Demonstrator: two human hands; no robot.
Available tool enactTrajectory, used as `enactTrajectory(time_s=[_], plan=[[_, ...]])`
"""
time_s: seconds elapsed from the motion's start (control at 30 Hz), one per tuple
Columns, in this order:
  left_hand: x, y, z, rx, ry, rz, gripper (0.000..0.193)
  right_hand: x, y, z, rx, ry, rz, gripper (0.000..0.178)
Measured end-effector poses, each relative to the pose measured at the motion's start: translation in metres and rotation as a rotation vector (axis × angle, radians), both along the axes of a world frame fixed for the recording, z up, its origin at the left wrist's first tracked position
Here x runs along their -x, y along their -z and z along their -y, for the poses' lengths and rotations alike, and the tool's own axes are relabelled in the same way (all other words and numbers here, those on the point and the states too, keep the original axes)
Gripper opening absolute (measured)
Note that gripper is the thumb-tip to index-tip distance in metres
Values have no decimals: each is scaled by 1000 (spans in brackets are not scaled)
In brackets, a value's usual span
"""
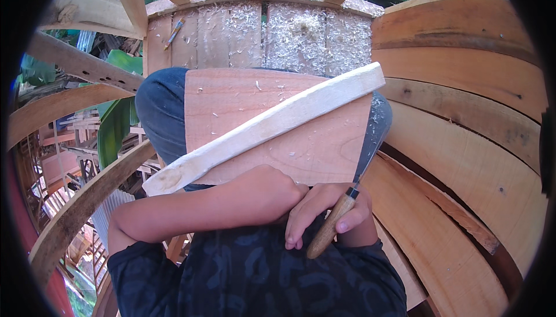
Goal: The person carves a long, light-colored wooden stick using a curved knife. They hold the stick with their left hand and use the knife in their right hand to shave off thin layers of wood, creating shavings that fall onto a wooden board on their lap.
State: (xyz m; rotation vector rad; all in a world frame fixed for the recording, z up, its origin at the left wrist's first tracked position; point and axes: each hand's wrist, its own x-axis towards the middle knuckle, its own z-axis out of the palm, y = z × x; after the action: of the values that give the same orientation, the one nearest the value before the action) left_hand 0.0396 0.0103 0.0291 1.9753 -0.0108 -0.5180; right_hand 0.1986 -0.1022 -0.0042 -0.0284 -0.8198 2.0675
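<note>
My right hand [330, 210] is closed loosely around the wooden handle of a knife [333, 224], its thin blade slanting up to the right past the board's edge. Just left of it, my left hand [273, 188] is curled into a fist close against the right hand's fingers; what it holds, if anything, is hidden. Across my lap lies a flat reddish-brown board [231, 100]. A long, pale, roughly shaped piece of wood [272, 126] rests diagonally over it, one end beyond the board at the lower left, the other at the upper right. Neither hand touches that piece.
Wood shavings [304, 30] cover the plank surface beyond my knees. A small brush-like tool [174, 33] lies there at the left. Curved planks [463, 126] rise along my right side. Bare wooden ribs [87, 195] stand at the left, with gaps between them.
</note>
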Motion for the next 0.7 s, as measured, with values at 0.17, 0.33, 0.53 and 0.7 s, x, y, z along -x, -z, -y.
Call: enactTrajectory(time_s=[0.17, 0.33, 0.53, 0.7], plan=[[14, -16, -17, -344, -273, 49, 40, -22, 2, 29, 352, 429, 277, 59], [67, -17, -31, -809, -627, -170, 59, -38, 17, 55, 630, 666, 286, 47], [112, -16, -15, -767, -740, -431, 60, -23, 31, 54, 811, 890, 503, 38], [121, -13, -19, -553, -712, -542, 51, -10, 8, 40, 797, 872, 1043, 24]])
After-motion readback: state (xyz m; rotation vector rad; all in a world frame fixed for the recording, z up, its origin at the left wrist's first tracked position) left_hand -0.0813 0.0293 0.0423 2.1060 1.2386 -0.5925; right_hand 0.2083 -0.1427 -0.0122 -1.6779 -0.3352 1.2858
